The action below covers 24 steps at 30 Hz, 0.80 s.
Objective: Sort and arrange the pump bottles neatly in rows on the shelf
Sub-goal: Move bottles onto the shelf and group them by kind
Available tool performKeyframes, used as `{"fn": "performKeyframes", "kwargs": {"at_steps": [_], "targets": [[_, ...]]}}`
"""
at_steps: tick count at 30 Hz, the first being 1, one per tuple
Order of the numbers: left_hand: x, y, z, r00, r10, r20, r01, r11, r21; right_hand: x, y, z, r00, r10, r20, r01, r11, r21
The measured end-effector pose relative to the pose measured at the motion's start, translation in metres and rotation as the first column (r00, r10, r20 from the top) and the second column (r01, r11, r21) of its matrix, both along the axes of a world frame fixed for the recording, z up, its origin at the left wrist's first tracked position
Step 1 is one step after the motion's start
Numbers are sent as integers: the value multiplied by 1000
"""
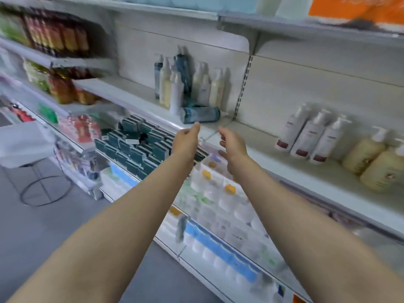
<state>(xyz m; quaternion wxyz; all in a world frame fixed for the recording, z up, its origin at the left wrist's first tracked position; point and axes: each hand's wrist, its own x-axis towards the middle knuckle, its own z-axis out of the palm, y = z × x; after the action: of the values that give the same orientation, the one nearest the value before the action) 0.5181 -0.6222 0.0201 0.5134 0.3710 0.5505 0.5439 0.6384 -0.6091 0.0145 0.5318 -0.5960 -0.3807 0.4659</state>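
Two bare forearms reaching toward a white metal shop shelf [135,99], both hands empty. Left hand [185,141] with fingers [195,126] loosely curled and apart, holding nothing; right hand [232,143] likewise relaxed and part open, palm turned inward. Just beyond the left fingertips, near but not touching, a dark teal cylindrical pump bottle lying on its side [200,114] at the shelf's front edge. Behind it, farther from the fingers, a crowded huddle of upright bottles [188,82]: about two dark teal, with roughly six cream or white ones, exact count blurred. Well to the right of the right hand, three white pump bottles with brown bases [310,136] leaning back in a row, then two cream pump bottles [371,158] past them. Below the hands, a lower shelf of small dark green boxes [135,145] and white tubs with orange and blue markings [218,193], too blurred to count. Likely step: picking up the fallen teal bottle. Best done by closing one hand round its middle, lifting clear of the edge, standing it upright beside the other teal bottles, pump facing front, while steadying the huddle with the other hand to avoid toppling neighbours.
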Motion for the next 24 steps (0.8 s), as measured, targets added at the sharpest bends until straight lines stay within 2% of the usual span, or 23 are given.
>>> {"fn": "performKeyframes", "kwargs": {"at_steps": [7,12,18,24], "targets": [[-87,86,-7,994,109,16,-109,994,24,-95,100,3,993,114,-13,-114,993,32],[-128,177,2,988,151,7,-152,988,36,-143,188,10,980,187,-61,-184,982,50],[-163,286,25,992,130,6,-130,990,61,-184,289,29,977,197,-80,-190,978,88],[-193,353,13,993,115,10,-115,993,31,-213,348,18,987,136,-91,-125,985,119]]}}
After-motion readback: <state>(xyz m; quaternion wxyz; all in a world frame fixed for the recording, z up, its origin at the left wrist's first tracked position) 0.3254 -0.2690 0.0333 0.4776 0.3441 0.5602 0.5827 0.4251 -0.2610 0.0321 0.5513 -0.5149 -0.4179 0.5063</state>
